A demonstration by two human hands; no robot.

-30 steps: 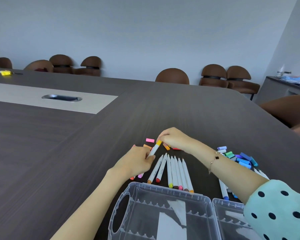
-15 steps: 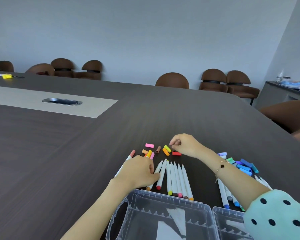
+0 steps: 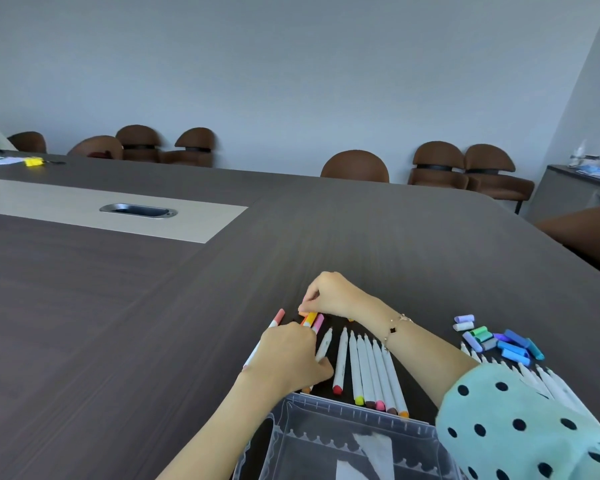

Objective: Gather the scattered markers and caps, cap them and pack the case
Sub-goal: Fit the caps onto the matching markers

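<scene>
Your surface (image 3: 326, 230) is big and dark. The clear case (image 3: 343, 441) sits open at its near edge. Just past the case lie white markers (image 3: 371, 362) in a row, tips pointing away from you. More caps (image 3: 499, 339) lie in a pile toward the right edge. Your left hand (image 3: 288, 356) curls around one marker. Your right hand (image 3: 329, 294) pinches a small cap at the far end of the row.

— What's sitting on the dark wood-grain table (image 3: 361, 237)?
— White-barrelled markers (image 3: 371, 368) are lying in a near row; blue, green and lilac caps (image 3: 499, 339) are lying right; a clear plastic case (image 3: 326, 441) is resting nearest.
</scene>
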